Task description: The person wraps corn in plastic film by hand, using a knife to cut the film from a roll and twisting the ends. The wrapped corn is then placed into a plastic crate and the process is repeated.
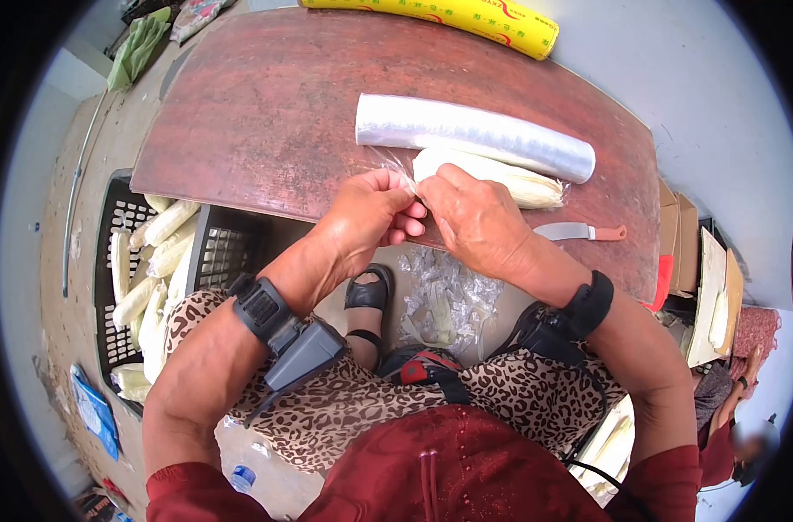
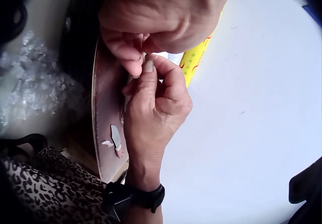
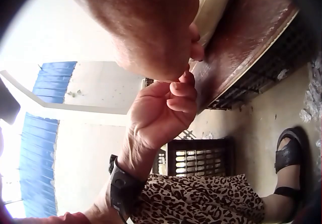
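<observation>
A pale ear of corn in its husk (image 1: 528, 186) lies along the near side of the table, with clear plastic film (image 1: 391, 158) gathered at its left end. At that end my left hand (image 1: 368, 209) pinches the film between thumb and forefinger, its other fingers curled loosely. My right hand (image 1: 479, 222) meets it there, thumb and forefinger pinching the film too, and partly covers the corn. In the left wrist view the fingertips of both hands come together, the right hand (image 2: 155, 95) below; the film between them is mostly hidden. A clear film roll (image 1: 475, 132) lies just behind the corn.
A knife (image 1: 566, 231) with an orange handle lies at the table's (image 1: 266, 113) near edge, right of my hands. A yellow printed roll (image 1: 466, 17) is at the back. Left, a black crate (image 1: 109, 300) holds several corn ears (image 1: 172, 224). Plastic scraps (image 1: 453, 300) litter the floor.
</observation>
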`<state>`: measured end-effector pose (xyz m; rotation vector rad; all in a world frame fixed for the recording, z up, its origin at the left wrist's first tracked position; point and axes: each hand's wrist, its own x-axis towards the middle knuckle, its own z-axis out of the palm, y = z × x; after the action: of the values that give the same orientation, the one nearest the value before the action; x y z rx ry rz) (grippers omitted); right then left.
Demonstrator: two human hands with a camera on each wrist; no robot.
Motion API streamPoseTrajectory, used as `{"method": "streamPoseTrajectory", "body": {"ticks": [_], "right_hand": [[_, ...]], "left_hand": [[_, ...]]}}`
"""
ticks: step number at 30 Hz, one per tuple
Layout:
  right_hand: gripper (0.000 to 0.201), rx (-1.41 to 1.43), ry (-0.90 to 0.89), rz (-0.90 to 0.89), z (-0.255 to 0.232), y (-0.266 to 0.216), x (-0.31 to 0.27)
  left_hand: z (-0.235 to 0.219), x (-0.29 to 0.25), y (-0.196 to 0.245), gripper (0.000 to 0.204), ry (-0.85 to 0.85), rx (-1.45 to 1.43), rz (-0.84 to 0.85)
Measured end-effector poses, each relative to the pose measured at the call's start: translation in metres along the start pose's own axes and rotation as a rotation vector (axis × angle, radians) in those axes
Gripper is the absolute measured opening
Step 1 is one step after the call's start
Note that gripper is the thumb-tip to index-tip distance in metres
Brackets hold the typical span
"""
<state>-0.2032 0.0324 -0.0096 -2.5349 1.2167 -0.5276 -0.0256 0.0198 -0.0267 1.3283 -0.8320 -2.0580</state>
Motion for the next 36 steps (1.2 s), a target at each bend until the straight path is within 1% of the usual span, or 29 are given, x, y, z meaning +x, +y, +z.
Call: {"method": "streamPoseTrajectory", "body": {"ticks": [8, 14, 21, 26, 36], "right_hand": [[0.021, 0.052, -0.006, 0.044, -0.0017, 0.0027, -0.0021], [0.015, 0.076, -0.017, 0.074, -0.0014, 0.0029, -0.0026], [0.012, 0.113, 0.014, 0.109, -0.0017, 0.0036, 0.0010], [0.011, 0.168, 0.000, 0.130, -0.0044, 0.0038, 0.0039], [0.009, 0.153, -0.019, 0.129, -0.0039, 0.0055, 0.0045]], "left_hand": [[-0.0005, -0.0041, 0.0003, 0.009, -0.009, 0.018, -0.002], [-0.0039, -0.0077, 0.0019, 0.009, -0.014, 0.021, -0.021], [-0.0031, -0.0062, -0.0013, 0.007, -0.011, 0.016, -0.047], [0.0032, -0.0050, 0.0007, 0.009, -0.043, -0.014, -0.043], [-0.0006, -0.0007, 0.0007, 0.011, -0.110, -0.110, -0.085]]}}
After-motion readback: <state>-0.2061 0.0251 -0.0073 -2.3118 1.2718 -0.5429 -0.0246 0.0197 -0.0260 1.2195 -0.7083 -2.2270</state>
